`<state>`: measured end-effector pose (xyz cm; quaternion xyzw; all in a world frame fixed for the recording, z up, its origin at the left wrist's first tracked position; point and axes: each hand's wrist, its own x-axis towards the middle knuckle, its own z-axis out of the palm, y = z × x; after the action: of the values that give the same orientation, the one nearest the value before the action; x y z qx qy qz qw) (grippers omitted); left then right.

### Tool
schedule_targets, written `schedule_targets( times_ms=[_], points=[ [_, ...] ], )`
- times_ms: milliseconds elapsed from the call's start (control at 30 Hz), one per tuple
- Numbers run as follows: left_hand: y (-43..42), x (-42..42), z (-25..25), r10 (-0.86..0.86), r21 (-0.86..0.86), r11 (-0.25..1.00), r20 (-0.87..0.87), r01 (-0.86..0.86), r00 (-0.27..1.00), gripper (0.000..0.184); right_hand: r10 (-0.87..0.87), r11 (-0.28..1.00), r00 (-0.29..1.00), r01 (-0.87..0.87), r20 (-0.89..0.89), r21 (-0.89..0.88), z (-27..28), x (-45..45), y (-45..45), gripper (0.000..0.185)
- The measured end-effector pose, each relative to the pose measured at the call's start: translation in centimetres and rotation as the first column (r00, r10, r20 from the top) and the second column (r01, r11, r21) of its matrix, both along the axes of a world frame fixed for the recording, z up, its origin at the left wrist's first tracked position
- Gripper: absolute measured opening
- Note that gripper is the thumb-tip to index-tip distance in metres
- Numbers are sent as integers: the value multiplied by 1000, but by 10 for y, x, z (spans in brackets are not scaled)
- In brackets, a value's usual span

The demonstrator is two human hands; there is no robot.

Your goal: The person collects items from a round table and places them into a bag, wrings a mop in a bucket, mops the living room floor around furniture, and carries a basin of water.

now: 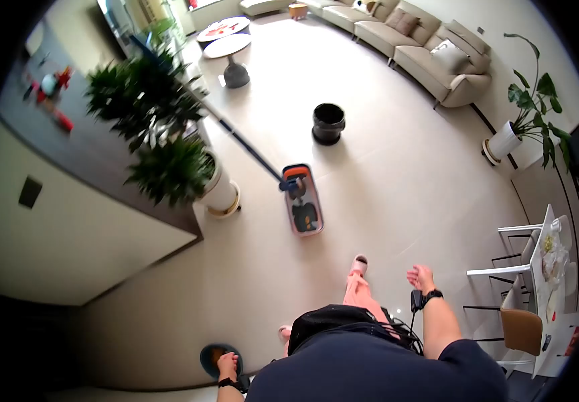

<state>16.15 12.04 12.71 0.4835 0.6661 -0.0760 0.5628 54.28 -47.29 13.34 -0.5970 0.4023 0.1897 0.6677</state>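
View: Head camera; places are being given from the mop bucket (310, 233).
Left hand (228, 364): Overlapping the teal bin (206, 367), on the bucket's near left; whether the curled fingers are gripping the rim cannot be told.
Right hand (421, 277): Hanging on the bucket's near right, fingers lying part-open, holding nothing visible.
Bin hazard: One-sided pull on the rim may be a cause of tipping, spilling the brownish contents.
Mop hazard: The mop (252, 151) is slanting out of the bucket toward its far left; a knock from the nearby slipper (360, 261) could topple the handle or slop any water.
Bin form: Round-mouthed, appearing to be plastic.
Bucket form: Long, round-cornered, showing a pinkish rim, grey interior and orange end.
Mop form: Slim, straight, dark blue and pale shaft.
Floor (396, 201): Pale, smooth, reflecting light; wetting could be causing slips.
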Motion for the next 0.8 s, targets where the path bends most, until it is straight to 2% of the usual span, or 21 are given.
schedule_targets(
  times_ms=[67,100,167,200,233,300,367,433,467,533,567,633,733,800],
  points=[
    [-16,70,11,-16,81,997,-9,17,1000,9,-77,997,995,75,-68,-31,-10,10,-46,25],
    [-28,104,8,-68,69,995,9,67,998,8,-119,993,987,115,-111,-42,-22,18,-71,24],
    [-55,169,7,-191,95,979,104,181,976,8,-139,990,987,140,-86,3,-41,34,-118,21],
    [-70,204,8,-301,151,946,68,288,951,10,-147,989,987,146,-59,-22,-39,47,-135,18],
    [-90,239,4,-397,197,903,45,381,917,12,-161,987,985,160,-68,-26,-33,59,-150,18],
    [-115,292,-9,-649,382,694,-35,611,760,13,-238,970,970,239,-44,32,-16,104,-169,17],
    [-143,333,9,-637,334,718,-37,610,770,13,-189,981,981,191,-41,40,1,150,-182,20],
    [-164,365,23,-632,296,732,-41,614,774,13,-169,977,986,166,11,133,6,202,-191,23],
    [-168,379,25,-607,260,751,-88,607,790,13,-148,981,989,143,30,135,5,229,-195,25],
    [-175,405,22,-547,192,803,-139,565,825,13,-119,985,991,110,67,131,12,282,-191,25],
    [-177,413,17,-550,182,805,-131,565,825,13,-92,989,990,78,110,125,16,301,-187,25],
    [-187,443,8,-566,85,797,-239,597,789,12,-65,989,992,49,110,139,17,343,-188,25],
    [-215,505,-19,-501,58,849,-226,525,835,10,8,985,992,-29,125,172,9,413,-199,29],
    [-238,565,-32,-495,35,860,-187,509,849,10,-78,980,991,56,109,192,7,452,-214,33]
  ],
)
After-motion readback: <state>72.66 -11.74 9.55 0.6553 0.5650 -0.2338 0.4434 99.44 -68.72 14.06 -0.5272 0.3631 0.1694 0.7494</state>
